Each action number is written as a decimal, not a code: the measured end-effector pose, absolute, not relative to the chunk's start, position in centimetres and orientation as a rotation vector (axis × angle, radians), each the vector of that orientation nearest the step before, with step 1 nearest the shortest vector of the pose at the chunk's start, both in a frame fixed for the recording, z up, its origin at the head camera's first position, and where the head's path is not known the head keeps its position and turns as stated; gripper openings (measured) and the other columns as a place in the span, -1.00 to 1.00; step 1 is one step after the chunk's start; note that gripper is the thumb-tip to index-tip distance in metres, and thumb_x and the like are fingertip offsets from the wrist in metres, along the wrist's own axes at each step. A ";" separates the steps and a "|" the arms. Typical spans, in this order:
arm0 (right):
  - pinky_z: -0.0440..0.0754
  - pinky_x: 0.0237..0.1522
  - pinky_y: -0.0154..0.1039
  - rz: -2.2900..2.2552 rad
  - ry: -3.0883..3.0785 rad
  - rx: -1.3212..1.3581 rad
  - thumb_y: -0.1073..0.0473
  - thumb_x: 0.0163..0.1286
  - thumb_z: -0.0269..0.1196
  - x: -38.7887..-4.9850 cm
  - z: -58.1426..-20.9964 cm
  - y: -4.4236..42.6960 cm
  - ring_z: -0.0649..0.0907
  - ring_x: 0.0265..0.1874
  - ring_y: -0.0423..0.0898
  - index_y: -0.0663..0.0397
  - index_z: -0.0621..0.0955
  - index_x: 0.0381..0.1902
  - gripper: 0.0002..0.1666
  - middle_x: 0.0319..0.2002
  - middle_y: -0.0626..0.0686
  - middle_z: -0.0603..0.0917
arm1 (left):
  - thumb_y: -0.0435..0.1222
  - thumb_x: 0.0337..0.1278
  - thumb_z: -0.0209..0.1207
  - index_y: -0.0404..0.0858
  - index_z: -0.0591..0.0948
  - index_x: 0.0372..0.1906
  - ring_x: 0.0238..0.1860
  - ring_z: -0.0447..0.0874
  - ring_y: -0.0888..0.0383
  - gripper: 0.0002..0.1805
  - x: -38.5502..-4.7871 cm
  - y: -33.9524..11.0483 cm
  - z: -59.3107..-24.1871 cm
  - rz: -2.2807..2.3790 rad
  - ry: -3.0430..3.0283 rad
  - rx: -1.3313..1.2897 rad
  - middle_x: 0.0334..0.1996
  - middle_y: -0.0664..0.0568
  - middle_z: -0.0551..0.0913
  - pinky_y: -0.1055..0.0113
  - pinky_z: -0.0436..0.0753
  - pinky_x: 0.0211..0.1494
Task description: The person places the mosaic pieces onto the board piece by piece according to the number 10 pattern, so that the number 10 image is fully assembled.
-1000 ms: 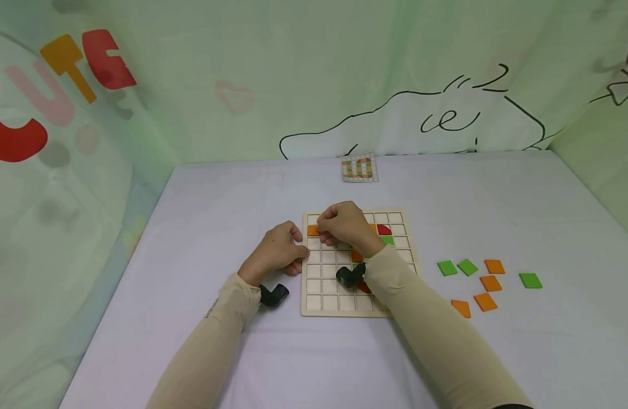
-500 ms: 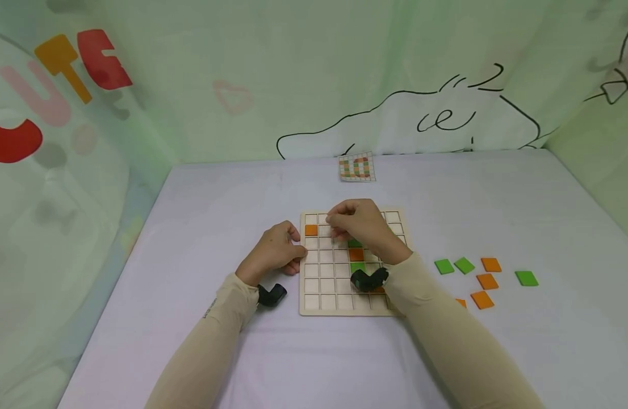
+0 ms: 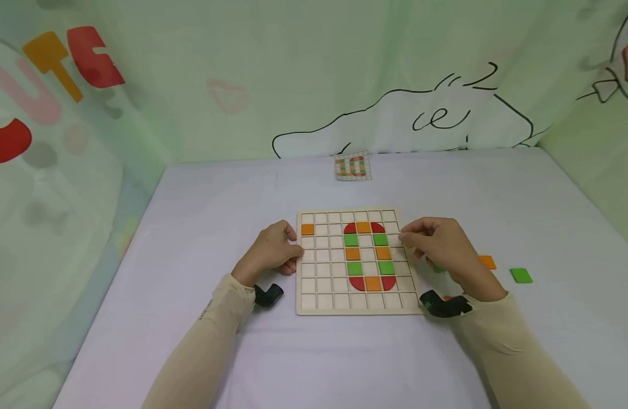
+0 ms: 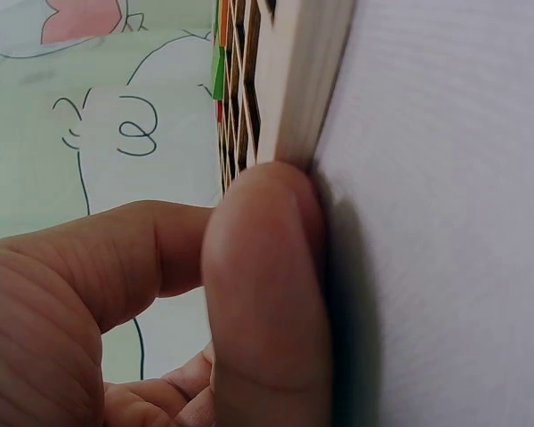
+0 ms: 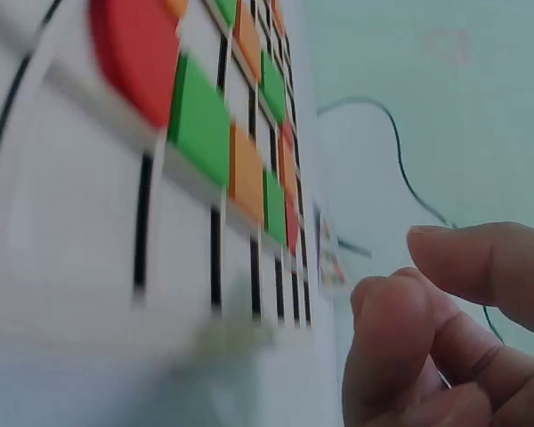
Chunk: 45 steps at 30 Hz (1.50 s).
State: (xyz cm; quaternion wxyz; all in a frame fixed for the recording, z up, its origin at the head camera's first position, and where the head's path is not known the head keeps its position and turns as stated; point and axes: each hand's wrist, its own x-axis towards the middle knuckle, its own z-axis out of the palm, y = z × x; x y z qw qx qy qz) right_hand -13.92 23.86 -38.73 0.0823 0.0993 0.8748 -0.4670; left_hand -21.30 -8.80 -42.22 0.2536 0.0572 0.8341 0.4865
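- Board (image 3: 321, 285): squarish, on the tabletop (image 3: 217, 199), well in from its far edge.
- Left hand (image 3: 267, 250): fingers touching the board's left side.
- Right hand (image 3: 444, 247): fingers loosely bent, pinching nothing visible.
- Loose tiles (image 3: 521, 275): nearest this hand, toward the right edge.

Red-cornered ring of green and orange tiles (image 3: 352, 254), mid-frame
Pale gridded board (image 3: 325, 301); white desk (image 3: 217, 199); beige sleeves (image 3: 201, 335), lower frame

Light is soft and even. A shadow darkens the surface (image 4: 463, 222) just beside the left grip (image 3: 268, 249); beside the right grip (image 3: 443, 249), the wrist view blurs the near edge of the board (image 5: 71, 205).
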 end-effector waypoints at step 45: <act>0.69 -0.49 -0.23 -0.983 2.647 0.321 0.18 0.22 0.41 -11.1 -39.1 28.3 0.66 -0.48 -0.09 0.23 0.61 -0.13 -0.68 -0.41 0.02 0.66 | -0.47 0.21 0.23 -0.35 0.45 -0.04 -0.69 0.65 0.16 -0.73 -21.3 -8.8 -42.4 1.327 2.277 0.166 -0.59 -0.15 0.67 0.34 0.75 -0.57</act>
